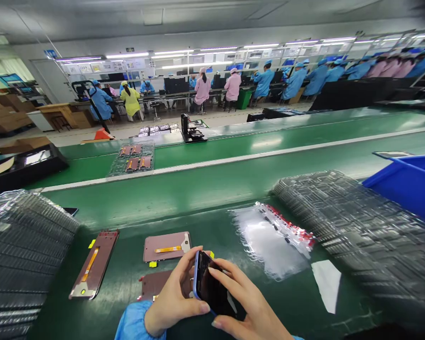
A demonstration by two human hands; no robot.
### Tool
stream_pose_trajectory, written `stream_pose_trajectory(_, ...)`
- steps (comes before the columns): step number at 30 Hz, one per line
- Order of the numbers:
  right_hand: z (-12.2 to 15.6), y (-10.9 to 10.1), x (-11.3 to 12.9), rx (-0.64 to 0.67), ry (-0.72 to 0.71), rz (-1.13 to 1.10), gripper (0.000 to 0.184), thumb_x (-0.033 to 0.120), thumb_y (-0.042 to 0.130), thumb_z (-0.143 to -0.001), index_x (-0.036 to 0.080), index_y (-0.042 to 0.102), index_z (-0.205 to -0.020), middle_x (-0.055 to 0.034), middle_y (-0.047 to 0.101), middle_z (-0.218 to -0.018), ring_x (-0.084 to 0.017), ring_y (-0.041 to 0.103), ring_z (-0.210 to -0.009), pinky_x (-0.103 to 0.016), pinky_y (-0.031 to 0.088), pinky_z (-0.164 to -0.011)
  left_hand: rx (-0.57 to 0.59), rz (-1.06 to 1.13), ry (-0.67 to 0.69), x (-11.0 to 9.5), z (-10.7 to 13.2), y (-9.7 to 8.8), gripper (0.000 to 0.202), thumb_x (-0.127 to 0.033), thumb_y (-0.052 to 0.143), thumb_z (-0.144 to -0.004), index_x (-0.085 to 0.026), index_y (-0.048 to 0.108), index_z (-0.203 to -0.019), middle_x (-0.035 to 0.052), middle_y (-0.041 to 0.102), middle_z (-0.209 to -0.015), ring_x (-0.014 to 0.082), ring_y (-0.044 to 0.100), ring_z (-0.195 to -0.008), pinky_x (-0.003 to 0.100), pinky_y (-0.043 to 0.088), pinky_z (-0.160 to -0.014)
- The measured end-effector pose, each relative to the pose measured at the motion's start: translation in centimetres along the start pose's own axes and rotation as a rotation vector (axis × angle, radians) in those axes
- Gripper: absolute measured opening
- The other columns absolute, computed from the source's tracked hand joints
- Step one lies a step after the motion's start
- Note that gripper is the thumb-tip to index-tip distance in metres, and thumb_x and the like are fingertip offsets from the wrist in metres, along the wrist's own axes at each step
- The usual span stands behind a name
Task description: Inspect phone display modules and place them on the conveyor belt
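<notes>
A phone with a dark screen and a blue frame (216,290) is held between both hands above the green bench. My left hand (175,295) grips its left edge, thumb at the lower side. My right hand (246,300) holds the right side, one finger resting on the screen. Just behind the left hand lies a brownish screen panel (154,284), partly covered by that hand. Another screen panel (163,247) with an orange flex cable lies beyond it. Further left is a third screen panel (95,264), lying lengthwise.
Stacks of clear plastic trays stand at left (21,250) and right (350,222). A pile of clear films (269,236) with red tabs and a white paper piece (327,283) lie right. Behind runs a green conveyor (233,182); a blue bin (407,184) sits far right. Co-workers sit beyond.
</notes>
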State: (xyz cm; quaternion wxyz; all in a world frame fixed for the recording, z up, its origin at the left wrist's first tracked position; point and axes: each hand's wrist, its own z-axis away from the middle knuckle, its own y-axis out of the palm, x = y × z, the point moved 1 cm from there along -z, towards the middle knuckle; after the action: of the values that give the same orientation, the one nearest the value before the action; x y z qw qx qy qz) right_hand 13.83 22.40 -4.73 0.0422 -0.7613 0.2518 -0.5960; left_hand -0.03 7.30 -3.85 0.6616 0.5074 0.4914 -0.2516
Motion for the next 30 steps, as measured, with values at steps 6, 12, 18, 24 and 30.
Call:
stream_pose_trajectory(6, 0.0, 0.0, 0.0, -0.001, 0.022, -0.036, 0.072, 0.032, 0.083, -0.073, 0.041, 0.051, -0.137, -0.0085, 0.049, -0.146, -0.040, 0.048, -0.130, -0.060, 0.040, -0.106, 0.000, -0.010, -0.014, -0.3, 0.0, 0.2, 0.085, -0.035, 0.087, -0.064, -0.037, 0.046, -0.138, 0.0090, 0.049, -0.147, 0.0298, 0.050, -0.131, 0.042, 0.040, -0.108)
stream_pose_trajectory(12, 0.1, 0.2, -0.2, -0.004, -0.037, 0.074, 0.074, 0.038, 0.081, -0.075, 0.039, 0.047, -0.141, -0.0107, 0.049, -0.145, -0.040, 0.050, -0.128, -0.057, 0.044, -0.104, 0.008, -0.001, -0.027, -0.2, -0.1, 0.2, 0.088, -0.034, 0.087, -0.063, -0.035, 0.044, -0.140, 0.0108, 0.048, -0.148, 0.0306, 0.049, -0.132, 0.043, 0.040, -0.108)
stream_pose_trajectory(18, -0.1, 0.1, 0.4, -0.032, -0.139, 0.227, 0.067, 0.046, 0.073, -0.082, 0.031, 0.048, -0.143, -0.0132, 0.052, -0.142, -0.034, 0.054, -0.126, -0.046, 0.050, -0.102, 0.014, -0.029, 0.000, -0.1, 0.0, 0.2, 0.088, -0.035, 0.087, -0.063, -0.035, 0.044, -0.140, 0.0104, 0.048, -0.148, 0.0311, 0.046, -0.134, 0.044, 0.038, -0.110)
stream_pose_trajectory(24, -0.3, -0.1, 1.1, -0.026, -0.242, 0.396, 0.062, 0.053, 0.059, -0.090, 0.019, 0.049, -0.140, -0.0173, 0.052, -0.140, -0.029, 0.054, -0.126, -0.037, 0.050, -0.102, 0.031, -0.050, 0.004, 0.1, 0.2, 0.1, 0.087, -0.033, 0.085, -0.067, -0.036, 0.041, -0.142, 0.0106, 0.046, -0.149, 0.0302, 0.046, -0.134, 0.044, 0.037, -0.110)
stream_pose_trajectory(30, -0.3, -0.2, 1.7, -0.040, -0.283, 0.461, 0.060, 0.052, 0.056, -0.092, 0.017, 0.049, -0.140, -0.0181, 0.050, -0.140, -0.030, 0.052, -0.127, -0.037, 0.048, -0.104, 0.041, -0.091, -0.009, -0.4, 0.3, 0.4, 0.085, -0.034, 0.083, -0.069, -0.036, 0.040, -0.142, 0.0107, 0.047, -0.149, 0.0298, 0.047, -0.134, 0.044, 0.038, -0.111)
